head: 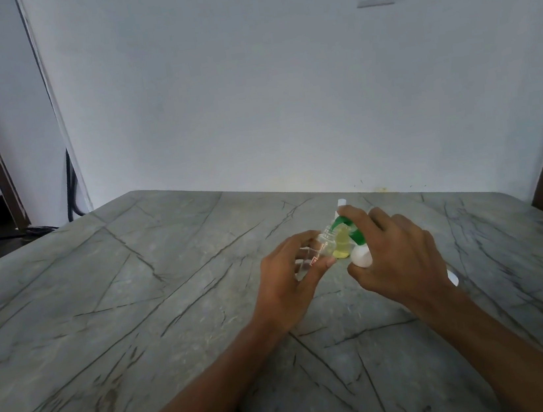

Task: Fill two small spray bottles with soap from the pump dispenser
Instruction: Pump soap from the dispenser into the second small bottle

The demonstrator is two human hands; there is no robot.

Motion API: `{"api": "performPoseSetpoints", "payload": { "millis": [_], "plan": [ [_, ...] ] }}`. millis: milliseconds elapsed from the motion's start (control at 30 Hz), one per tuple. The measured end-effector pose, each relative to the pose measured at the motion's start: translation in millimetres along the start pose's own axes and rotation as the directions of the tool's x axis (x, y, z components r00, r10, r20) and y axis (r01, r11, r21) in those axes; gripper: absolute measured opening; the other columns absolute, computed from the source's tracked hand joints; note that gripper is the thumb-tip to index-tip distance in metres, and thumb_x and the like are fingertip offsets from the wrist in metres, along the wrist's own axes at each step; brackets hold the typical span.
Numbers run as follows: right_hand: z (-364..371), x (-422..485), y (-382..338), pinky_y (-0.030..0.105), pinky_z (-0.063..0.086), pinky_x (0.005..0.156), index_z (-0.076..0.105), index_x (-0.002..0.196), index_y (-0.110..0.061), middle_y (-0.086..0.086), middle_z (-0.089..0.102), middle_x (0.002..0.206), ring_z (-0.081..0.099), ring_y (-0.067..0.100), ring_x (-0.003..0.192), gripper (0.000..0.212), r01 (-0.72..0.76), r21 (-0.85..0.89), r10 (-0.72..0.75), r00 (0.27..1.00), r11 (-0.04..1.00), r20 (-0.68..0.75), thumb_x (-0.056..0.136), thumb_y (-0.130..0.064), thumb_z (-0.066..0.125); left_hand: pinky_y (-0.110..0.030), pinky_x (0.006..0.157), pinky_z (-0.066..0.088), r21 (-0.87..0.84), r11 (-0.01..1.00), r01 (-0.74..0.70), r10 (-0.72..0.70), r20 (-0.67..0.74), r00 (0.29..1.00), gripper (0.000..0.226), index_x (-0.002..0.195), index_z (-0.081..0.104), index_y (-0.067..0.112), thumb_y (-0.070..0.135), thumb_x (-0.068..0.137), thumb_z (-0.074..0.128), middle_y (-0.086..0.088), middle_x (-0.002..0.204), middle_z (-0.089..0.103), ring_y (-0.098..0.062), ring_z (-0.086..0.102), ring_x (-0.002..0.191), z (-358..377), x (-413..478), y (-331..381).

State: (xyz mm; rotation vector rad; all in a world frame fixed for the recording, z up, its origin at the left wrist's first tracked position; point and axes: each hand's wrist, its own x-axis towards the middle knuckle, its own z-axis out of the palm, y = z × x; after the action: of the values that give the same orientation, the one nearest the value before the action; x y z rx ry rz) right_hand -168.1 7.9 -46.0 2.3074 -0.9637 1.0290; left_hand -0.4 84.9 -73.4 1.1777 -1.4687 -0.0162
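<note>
The left hand (292,272) is pinching 1 small clear spray bottle (317,251) by its body, tilting its open neck toward the green-topped pump dispenser (353,234), which the right hand (400,251) is gripping just above the bench (136,292). The bottle is probably light, stiff and slippery when soapy, so a mid-body hold is looking safest.

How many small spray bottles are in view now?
2. The clear bottle is held by the left hand, at the nozzle of the pump dispenser; the yellowish bottle sits on the table between the hands. The right hand, gripping it, may hide others.
</note>
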Motion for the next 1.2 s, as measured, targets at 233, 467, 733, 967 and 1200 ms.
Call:
{"api": "performPoseSetpoints", "payload": {
  "millis": [233, 467, 733, 967, 1200],
  "plan": [
    [-4.4, -1.4, -1.6, 0.029, 0.049, 0.053, 0.023, 0.15, -0.032, 0.003, 0.067, 0.099, 0.06, 0.021, 0.069, 0.109, -0.003, -0.05, 0.004, 1.0, 0.999, 0.023, 0.059, -0.047, 0.081, -0.007, 0.073, 0.049, 0.01, 1.0, 0.028, -0.027, -0.027, 0.999, 0.042, 0.12, 0.06, 0.021, 0.037, 0.082, 0.067, 0.011, 0.107, 0.064, 0.002, 0.061, 0.093, -2.0, 2.3, 1.4],
    [-3.5, -1.1, -0.7, 0.031, 0.052, 0.052, 0.029, 0.145, -0.029, 0.006, 0.068, 0.092, 0.061, 0.022, 0.063, 0.108, 0.004, -0.021, -0.004, 1.0, 1.0, 0.021, 0.054, -0.047, 0.086, -0.012, 0.075, 0.052, 0.02, 0.999, 0.042, -0.041, -0.031, 0.999, 0.043, 0.12, 0.059, 0.023, 0.037, 0.081, 0.07, 0.011, 0.107, 0.065, 0.0, 0.063, 0.092, -1.6, 2.0, 0.2],
    [-1.5, 0.9, -5.2, 0.033, 0.053, 0.05, 0.039, 0.135, -0.025, 0.008, 0.069, 0.089, 0.062, 0.023, 0.064, 0.103, -0.015, -0.024, 0.015, 1.0, 1.0, -0.009, 0.047, -0.044, 0.09, -0.005, 0.074, 0.047, 0.032, 0.999, 0.01, -0.009, -0.031, 0.999, 0.048, 0.119, 0.06, 0.023, 0.045, 0.077, 0.067, 0.015, 0.106, 0.063, 0.003, 0.061, 0.094, -2.2, 2.8, -2.0],
    [-0.1, -0.8, -3.9, 0.031, 0.051, 0.049, 0.043, 0.128, -0.025, 0.005, 0.068, 0.087, 0.058, 0.02, 0.062, 0.096, -0.046, -0.009, 0.046, 0.999, 0.999, -0.008, 0.047, -0.043, 0.091, -0.002, 0.074, 0.044, 0.073, 0.997, -0.011, 0.011, -0.001, 1.0, 0.049, 0.118, 0.061, 0.024, 0.049, 0.076, 0.066, 0.02, 0.104, 0.06, 0.005, 0.058, 0.095, 0.2, 1.5, -1.3],
    [-6.8, -3.7, -9.3, 0.027, 0.046, 0.049, 0.038, 0.142, -0.026, 0.005, 0.068, 0.09, 0.06, 0.022, 0.064, 0.109, -0.038, -0.072, 0.036, 0.999, 0.997, -0.03, 0.048, -0.046, 0.089, -0.002, 0.073, 0.045, 0.008, 1.0, 0.01, -0.01, -0.043, 0.999, 0.043, 0.113, 0.057, 0.029, 0.042, 0.075, 0.069, 0.017, 0.1, 0.062, 0.008, 0.06, 0.093, -2.9, 3.6, 4.0]
  ]
}}
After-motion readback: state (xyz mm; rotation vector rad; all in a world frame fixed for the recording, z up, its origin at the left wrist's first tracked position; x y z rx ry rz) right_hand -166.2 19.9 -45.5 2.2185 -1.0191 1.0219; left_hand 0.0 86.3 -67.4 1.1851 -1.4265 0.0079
